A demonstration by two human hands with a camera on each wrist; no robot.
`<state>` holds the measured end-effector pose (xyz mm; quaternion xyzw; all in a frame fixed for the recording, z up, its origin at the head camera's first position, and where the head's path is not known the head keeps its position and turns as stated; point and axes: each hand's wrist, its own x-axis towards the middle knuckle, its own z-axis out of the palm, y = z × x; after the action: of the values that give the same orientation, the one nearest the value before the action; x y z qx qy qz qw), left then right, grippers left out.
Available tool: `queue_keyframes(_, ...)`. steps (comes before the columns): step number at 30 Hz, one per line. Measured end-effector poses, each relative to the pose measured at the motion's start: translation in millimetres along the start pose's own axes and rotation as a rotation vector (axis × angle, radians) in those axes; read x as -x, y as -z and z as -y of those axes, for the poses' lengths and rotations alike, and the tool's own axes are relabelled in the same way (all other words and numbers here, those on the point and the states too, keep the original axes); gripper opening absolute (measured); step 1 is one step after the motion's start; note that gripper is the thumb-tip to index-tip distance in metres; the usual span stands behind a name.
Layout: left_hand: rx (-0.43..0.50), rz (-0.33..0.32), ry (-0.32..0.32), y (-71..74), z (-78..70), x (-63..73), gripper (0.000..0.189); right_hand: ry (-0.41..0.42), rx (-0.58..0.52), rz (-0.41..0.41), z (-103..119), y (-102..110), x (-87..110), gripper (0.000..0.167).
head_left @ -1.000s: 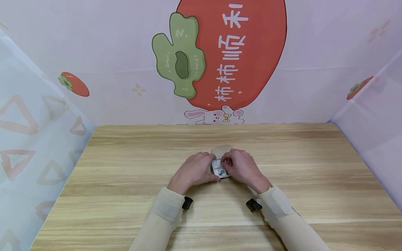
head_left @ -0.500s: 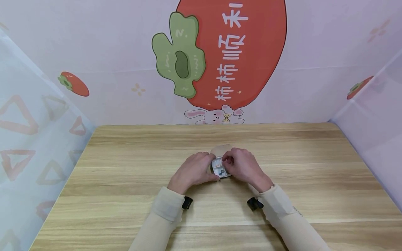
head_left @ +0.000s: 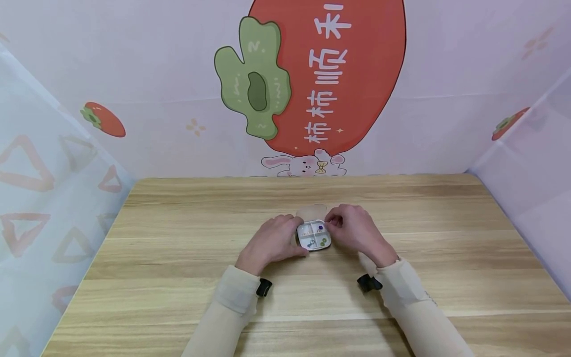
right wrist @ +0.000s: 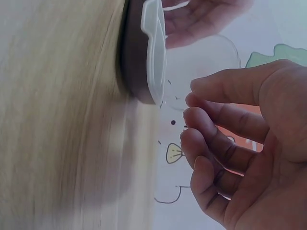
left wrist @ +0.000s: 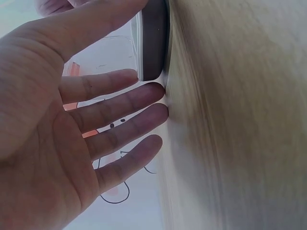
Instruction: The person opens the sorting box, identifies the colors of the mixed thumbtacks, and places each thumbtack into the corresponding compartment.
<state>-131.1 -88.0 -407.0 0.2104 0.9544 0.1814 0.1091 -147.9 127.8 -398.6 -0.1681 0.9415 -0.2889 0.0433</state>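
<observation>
A small white compartment box [head_left: 314, 235] lies on the wooden table [head_left: 178, 218] with tiny coloured pieces in its cells. Its clear lid [head_left: 312, 212] stands open behind it. My left hand [head_left: 273, 241] rests against the box's left side. In the left wrist view that left hand [left wrist: 96, 120] has straight fingers, and its thumb lies along the box [left wrist: 153, 38]. My right hand [head_left: 354, 228] hovers just right of the box. The right wrist view shows the right hand [right wrist: 230, 134] with loosely curled fingers and nothing visible in them, apart from the box [right wrist: 144, 52] and lid [right wrist: 201, 62].
Printed paper walls enclose the table: a persimmon picture on the back wall [head_left: 330, 74], and panels at the left [head_left: 44, 188] and right [head_left: 535, 163]. Black wrist cameras [head_left: 263, 286] sit at both cuffs. Bare wood surrounds the box.
My right hand has drawn back to the right, off the box, uncovering its compartments. The left hand stays against the box's left side.
</observation>
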Motion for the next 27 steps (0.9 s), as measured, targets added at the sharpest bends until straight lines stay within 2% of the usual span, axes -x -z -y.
queue_keyframes(14,-0.003,0.005,0.026,1.2,-0.2,0.2,0.074,-0.038,-0.009,0.016,-11.4,3.7,-1.8,0.006)
queue_keyframes(27,-0.032,-0.017,0.036,0.1,1.8,-0.7,0.071,-0.053,0.006,0.014,-14.4,5.5,-3.3,0.006)
